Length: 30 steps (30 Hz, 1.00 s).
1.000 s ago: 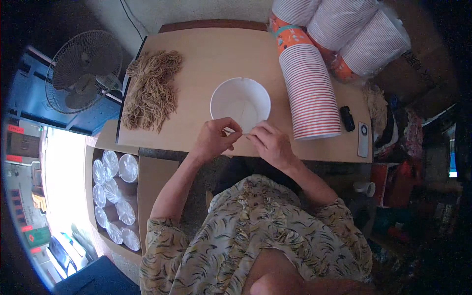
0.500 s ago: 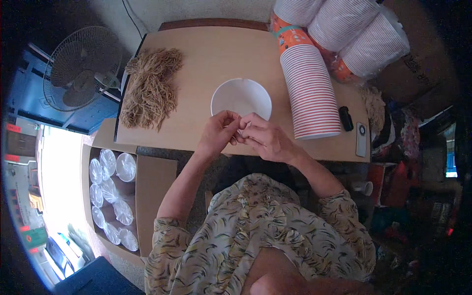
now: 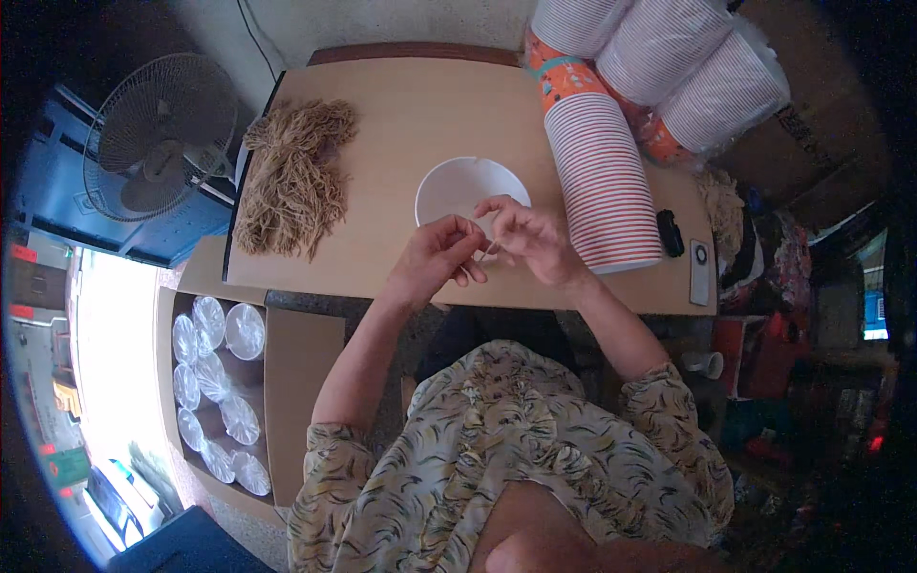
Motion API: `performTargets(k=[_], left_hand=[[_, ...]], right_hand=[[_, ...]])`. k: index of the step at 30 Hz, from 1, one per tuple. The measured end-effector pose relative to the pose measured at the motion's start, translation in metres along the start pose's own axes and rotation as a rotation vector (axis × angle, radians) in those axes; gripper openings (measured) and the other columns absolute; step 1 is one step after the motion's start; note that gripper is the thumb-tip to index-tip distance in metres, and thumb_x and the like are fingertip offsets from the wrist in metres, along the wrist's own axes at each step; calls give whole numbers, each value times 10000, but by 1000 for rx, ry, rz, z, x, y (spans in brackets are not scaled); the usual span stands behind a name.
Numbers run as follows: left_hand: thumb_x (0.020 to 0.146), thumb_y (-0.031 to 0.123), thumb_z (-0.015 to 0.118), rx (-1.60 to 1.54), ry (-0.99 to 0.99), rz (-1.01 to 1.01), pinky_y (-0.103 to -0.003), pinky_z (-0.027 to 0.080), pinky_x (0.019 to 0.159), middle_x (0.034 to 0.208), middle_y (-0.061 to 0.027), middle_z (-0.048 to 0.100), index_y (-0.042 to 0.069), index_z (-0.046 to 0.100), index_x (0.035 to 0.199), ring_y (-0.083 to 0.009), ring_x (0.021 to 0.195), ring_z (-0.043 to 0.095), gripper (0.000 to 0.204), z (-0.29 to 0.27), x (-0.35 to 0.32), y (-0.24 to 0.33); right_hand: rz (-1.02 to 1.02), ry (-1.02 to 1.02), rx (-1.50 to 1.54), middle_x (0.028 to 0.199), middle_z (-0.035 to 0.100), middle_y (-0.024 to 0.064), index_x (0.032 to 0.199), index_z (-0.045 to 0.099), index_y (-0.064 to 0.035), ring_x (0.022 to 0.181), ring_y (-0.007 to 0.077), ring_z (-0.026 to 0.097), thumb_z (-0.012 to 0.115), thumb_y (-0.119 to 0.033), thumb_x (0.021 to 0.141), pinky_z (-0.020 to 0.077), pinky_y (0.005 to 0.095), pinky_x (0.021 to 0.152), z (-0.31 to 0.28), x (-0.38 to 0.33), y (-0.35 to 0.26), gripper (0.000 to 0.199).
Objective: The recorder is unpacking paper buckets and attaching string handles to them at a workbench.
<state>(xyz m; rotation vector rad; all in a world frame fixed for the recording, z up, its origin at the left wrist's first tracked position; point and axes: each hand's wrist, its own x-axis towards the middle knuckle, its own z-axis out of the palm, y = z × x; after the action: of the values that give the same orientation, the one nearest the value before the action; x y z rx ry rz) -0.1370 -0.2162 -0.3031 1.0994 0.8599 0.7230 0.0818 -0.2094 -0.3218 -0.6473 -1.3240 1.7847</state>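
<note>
A white paper bowl [image 3: 449, 191] stands on the table in front of me, its near rim partly behind my hands. My left hand [image 3: 437, 260] is closed in a pinch near that rim, on what looks like a thin strand of string [image 3: 493, 249]; most of it is hidden. Close by on the right, my right hand [image 3: 541, 244] has its fingers apart, and its thumb side is near the strand. I cannot make out whether it touches the strand. A bundle of tan string [image 3: 291, 181] lies at the table's left side.
A long stack of red-striped paper bowls [image 3: 607, 181] lies right of the bowl, with bagged stacks [image 3: 669, 57] behind. A black object [image 3: 671, 233] and a pale flat device [image 3: 700, 272] lie at the right edge. Lower left, a cardboard box [image 3: 304, 382] holds several plastic-wrapped stacks; a fan [image 3: 158, 134] stands beyond.
My right hand has drawn slightly right, away from my left, and its fingers have spread. The left hand keeps its pinch. The whole view has shifted a little.
</note>
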Motion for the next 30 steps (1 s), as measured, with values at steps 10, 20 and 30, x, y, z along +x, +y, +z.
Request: performTargets(k=[10, 20, 30], left_hand=[[1058, 288, 470, 53, -209, 13, -222, 518, 629, 941, -41, 676, 26, 611, 1132, -106, 747, 669, 306, -13, 6, -12], [1072, 299, 430, 160, -225, 19, -215, 489, 611, 993, 0, 643, 51, 613, 1113, -97, 859, 642, 311, -2, 4, 8], [1055, 254, 480, -27, -110, 73, -246, 506, 699, 929, -47, 644, 4, 609, 1101, -113, 806, 625, 285, -5, 1, -8]], right_hand=[[-167, -16, -368, 1077, 609, 94, 960, 580, -31, 853, 112, 600, 575, -216, 969, 476, 287, 816, 2, 13, -24, 185], [34, -57, -642, 759, 590, 5, 948, 577, -28, 711, 72, 580, 575, -109, 963, 478, 256, 667, 2, 20, -45, 82], [-49, -1, -647, 739, 587, 9, 938, 591, -21, 719, 66, 552, 628, -129, 930, 467, 281, 669, -12, 19, -38, 114]])
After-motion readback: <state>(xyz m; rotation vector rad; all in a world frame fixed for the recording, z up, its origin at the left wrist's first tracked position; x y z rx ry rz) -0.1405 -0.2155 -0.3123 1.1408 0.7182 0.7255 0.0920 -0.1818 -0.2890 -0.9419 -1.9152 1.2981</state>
